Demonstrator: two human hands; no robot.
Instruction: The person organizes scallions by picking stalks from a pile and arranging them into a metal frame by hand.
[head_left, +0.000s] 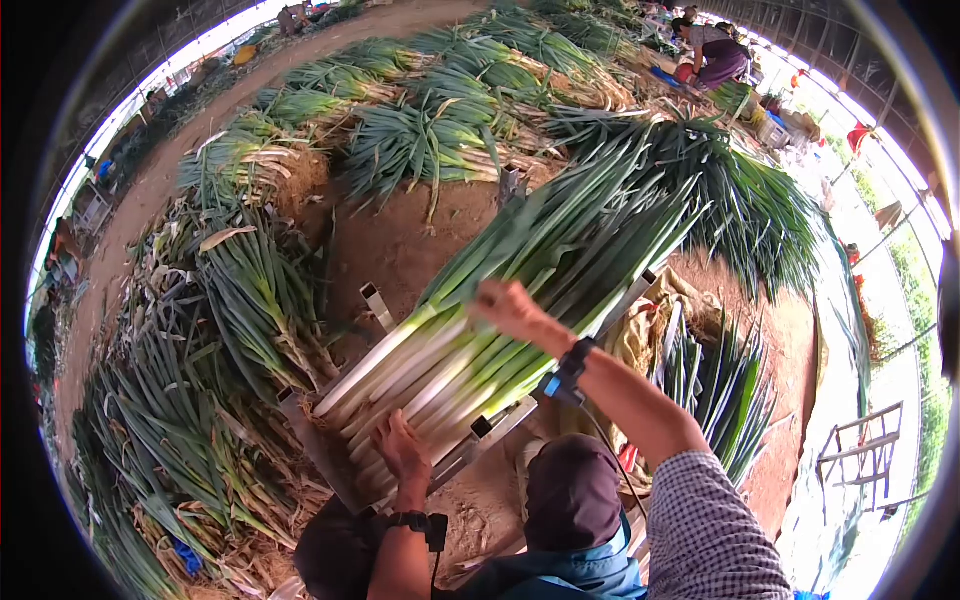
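Note:
Long leeks (pixel 440 350) lie side by side in a metal rack (pixel 325 455), white ends at the lower left, green leaves toward the upper right. Near the white ends, my left hand (pixel 403 447) rests on the stalks with its fingers bent; whether it grips one cannot be made out. My right hand (pixel 510 308) is over the leeks where white turns to green; its fingers are blurred. A dark band with a device sits on each wrist.
Leek bundles (pixel 420 145) cover the ground behind the rack, and more (pixel 170 440) are heaped at the left. Another pile (pixel 750 200) is at the right. Rack posts (pixel 377 305) stick up beside the leeks. A person (pixel 718 55) bends over at the upper right.

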